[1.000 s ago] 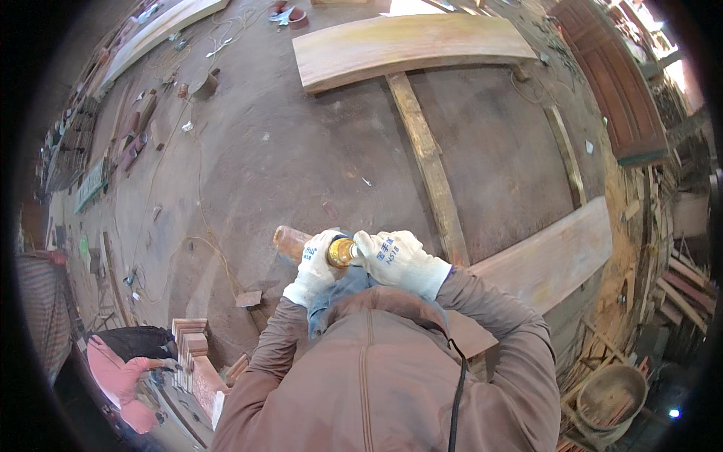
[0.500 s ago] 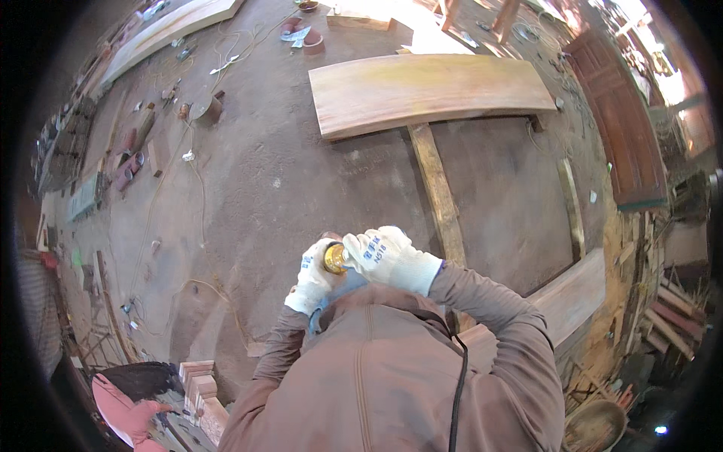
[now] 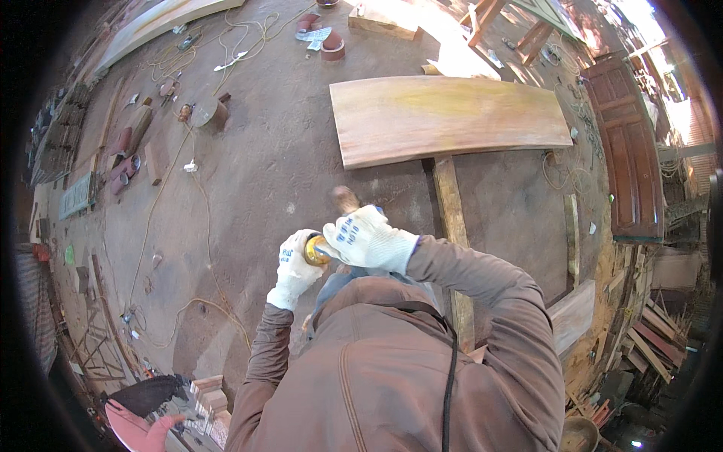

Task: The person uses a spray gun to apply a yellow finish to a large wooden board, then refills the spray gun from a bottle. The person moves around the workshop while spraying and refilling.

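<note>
Both my hands wear white work gloves with blue print, held close together in front of my body. My left hand (image 3: 294,260) is wrapped round a small yellow round container (image 3: 316,250), with one end of it showing. My right hand (image 3: 366,239) is curled against the container's right side, its fingertips pinching at the edge. The glove hides part of the container, so its exact kind cannot be made out. Beyond my right hand, a brown shoe (image 3: 345,198) shows on the floor.
Ahead lies a wide wooden slab (image 3: 452,120) resting on timber beams (image 3: 452,226). Yellow cords (image 3: 203,196) trail over the floor at left, near a round tin (image 3: 211,114). A carved brown door (image 3: 621,143) leans at right, with stacked wood (image 3: 655,331) below it.
My hands have shifted slightly left, with the yellow container still between them. The slab sits lower and further right in view, and the brown shoe has come forward past my hands.
</note>
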`<state>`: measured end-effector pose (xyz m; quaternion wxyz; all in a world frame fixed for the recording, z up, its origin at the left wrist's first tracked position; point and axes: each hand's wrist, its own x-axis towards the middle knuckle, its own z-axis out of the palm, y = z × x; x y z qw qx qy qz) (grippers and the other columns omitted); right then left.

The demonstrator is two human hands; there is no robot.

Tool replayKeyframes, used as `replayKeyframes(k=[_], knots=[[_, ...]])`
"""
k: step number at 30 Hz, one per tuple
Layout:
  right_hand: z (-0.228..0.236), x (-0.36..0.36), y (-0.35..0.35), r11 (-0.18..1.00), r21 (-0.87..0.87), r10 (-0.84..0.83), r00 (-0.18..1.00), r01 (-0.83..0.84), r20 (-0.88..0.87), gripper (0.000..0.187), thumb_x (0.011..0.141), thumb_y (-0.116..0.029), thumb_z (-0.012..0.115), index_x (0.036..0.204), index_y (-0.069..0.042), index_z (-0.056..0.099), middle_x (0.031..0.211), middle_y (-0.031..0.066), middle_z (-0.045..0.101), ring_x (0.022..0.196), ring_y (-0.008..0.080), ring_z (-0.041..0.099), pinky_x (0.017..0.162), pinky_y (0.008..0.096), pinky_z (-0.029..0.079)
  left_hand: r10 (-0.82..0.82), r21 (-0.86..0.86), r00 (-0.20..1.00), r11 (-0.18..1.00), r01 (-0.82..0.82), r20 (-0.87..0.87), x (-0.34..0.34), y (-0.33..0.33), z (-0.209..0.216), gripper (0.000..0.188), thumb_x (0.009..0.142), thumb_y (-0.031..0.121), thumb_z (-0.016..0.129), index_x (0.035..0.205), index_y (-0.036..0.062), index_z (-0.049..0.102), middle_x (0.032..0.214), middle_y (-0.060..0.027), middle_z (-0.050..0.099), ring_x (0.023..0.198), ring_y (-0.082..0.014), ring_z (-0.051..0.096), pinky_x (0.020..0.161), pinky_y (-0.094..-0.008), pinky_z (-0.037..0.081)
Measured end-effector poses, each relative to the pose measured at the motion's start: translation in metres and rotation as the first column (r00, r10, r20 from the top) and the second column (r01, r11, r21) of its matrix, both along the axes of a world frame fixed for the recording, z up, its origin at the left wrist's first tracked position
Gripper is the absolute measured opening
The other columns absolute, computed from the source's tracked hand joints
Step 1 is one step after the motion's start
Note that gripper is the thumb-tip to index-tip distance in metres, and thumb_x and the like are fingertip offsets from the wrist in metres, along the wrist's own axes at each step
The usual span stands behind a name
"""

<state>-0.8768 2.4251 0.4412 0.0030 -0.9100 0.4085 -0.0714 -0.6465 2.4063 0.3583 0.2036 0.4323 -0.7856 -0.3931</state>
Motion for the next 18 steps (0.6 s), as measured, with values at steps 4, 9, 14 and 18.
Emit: replayKeyframes(k=[4, 9, 14, 18], knots=[[-0.012, -0.004, -0.096, 0.996, 0.086, 0.009, 1.0, -0.011, 0.015, 0.023, 0.093, -0.03, 0.062, 0.101, -0.008, 0.065, 0.08, 0.0041, 0.062, 0.067, 0.0231, 0.064, 0.061, 0.0406, 0.05, 0.078, 0.006, 0.991, 0.997, -0.078, -0.105, -0.012, -0.075, 0.002, 0.052, 0.066, 0.007, 0.086, 0.114, 0.0066, 0.065, 0.108, -0.0123, 0.07, 0.105, -0.0324, 0.068, 0.091, -0.0438, 0.054], [-0.015, -0.017, -0.243, 0.936, -0.165, 0.336, 0.931, -0.312, 0.144, 0.027, 0.094, -0.038, 0.06, 0.1, -0.012, 0.064, 0.082, 0.0061, 0.061, 0.07, 0.0242, 0.064, 0.057, 0.0412, 0.049, 0.198, 0.351, 0.942, 0.932, -0.095, -0.27, -0.002, -0.188, -0.012, 0.051, 0.073, 0.01, 0.085, 0.118, 0.003, 0.063, 0.105, -0.0094, 0.069, 0.102, -0.0188, 0.067, 0.092, -0.0363, 0.054], [-0.019, -0.013, -0.361, 0.927, 0.363, 0.059, 0.993, -0.092, 0.101, 0.036, 0.1, -0.047, 0.056, 0.102, -0.012, 0.065, 0.091, 0.0091, 0.071, 0.078, 0.028, 0.073, 0.06, 0.0442, 0.054, 0.283, 0.228, 0.956, 0.939, -0.259, -0.079, -0.023, -0.297, 0.005, 0.048, 0.073, 0.009, 0.082, 0.117, 0.0037, 0.062, 0.103, -0.0104, 0.069, 0.098, -0.023, 0.068, 0.089, -0.0368, 0.054], [-0.017, -0.009, -0.425, 0.913, 0.405, -0.009, 0.991, -0.046, 0.131, 0.037, 0.097, -0.044, 0.062, 0.107, -0.01, 0.07, 0.096, 0.0117, 0.078, 0.088, 0.032, 0.078, 0.075, 0.0508, 0.059, 0.297, 0.005, 0.952, 0.955, -0.298, 0.068, -0.02, -0.358, 0.005, 0.052, 0.075, 0.008, 0.083, 0.122, 0.0057, 0.062, 0.108, -0.0098, 0.071, 0.098, -0.0247, 0.07, 0.09, -0.037, 0.056]])
